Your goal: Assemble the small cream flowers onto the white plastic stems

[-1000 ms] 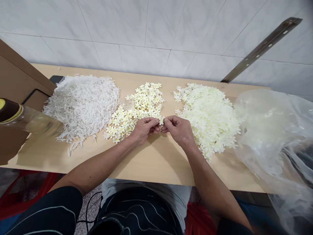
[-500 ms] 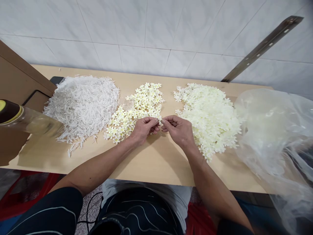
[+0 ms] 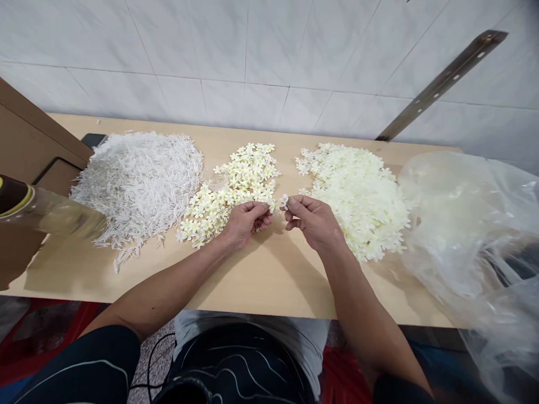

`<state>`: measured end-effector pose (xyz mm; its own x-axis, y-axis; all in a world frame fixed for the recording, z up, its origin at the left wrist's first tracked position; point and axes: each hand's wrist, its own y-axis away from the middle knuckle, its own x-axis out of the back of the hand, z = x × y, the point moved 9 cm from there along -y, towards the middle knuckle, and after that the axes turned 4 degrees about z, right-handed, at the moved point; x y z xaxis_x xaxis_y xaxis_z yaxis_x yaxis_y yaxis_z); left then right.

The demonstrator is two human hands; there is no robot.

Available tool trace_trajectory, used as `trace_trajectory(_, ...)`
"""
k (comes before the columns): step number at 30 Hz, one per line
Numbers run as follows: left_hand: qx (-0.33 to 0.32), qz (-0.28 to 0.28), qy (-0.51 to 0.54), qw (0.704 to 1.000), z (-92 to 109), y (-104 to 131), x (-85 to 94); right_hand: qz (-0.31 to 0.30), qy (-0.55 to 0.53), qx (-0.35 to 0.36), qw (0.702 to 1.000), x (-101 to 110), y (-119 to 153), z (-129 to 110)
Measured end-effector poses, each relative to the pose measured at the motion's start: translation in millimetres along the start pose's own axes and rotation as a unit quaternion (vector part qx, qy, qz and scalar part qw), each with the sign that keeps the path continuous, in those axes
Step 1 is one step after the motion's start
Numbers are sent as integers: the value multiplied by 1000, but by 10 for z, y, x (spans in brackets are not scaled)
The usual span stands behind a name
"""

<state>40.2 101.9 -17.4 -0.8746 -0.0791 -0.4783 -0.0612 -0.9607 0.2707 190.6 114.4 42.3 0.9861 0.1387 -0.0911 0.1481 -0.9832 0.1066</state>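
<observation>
Right hand: a small white, open-petalled artificial flower is clamped between the thumb and a finger of the right hand, and is held above the table, between the two flower heaps.
Left hand: the thumb and forefinger of the left hand are pressed together at the edge of the middle heap; whether anything is pinched there cannot be told.
Middle heap: cream-white flowers with yellow centres are spread loosely, partly covered by the left hand.
Right-hand heap: pale greenish-cream flowers are piled more thickly; its near edge is overlapped by the right forearm.
White heap: thin white sprig-like pieces are mounded on the pale wood-coloured table.
Bag: a large translucent plastic bag is slumped over the table's end and cut off by the frame; its contents are blurred, and a dark patch is seen through the film.
Bottle: a clear bottle with a dark brown, yellow-banded cap is cut off at the left edge; its contents are hard to make out.
Behind the white heap: a dark flat object is mostly hidden.
</observation>
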Motion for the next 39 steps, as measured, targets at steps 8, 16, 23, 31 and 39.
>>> trace_trajectory(8,6,7,-11,1000,-1,14,-2,-64,-93,-50,992,-76,40,10)
trace_trajectory(16,7,-2,-9,1000,-35,-14,6,-96,-148,-76,981,-98,92,-31)
trace_trajectory(23,8,-4,-3,1000,-45,-13,4,-96,-174,-56,978,-60,111,-102)
trace_trajectory(31,12,-3,2,1000,-63,-19,2,-70,-151,-38,985,40,75,-140)
trace_trajectory(39,-1,-6,-15,1000,-11,19,-24,211,332,122,911,763,104,-532)
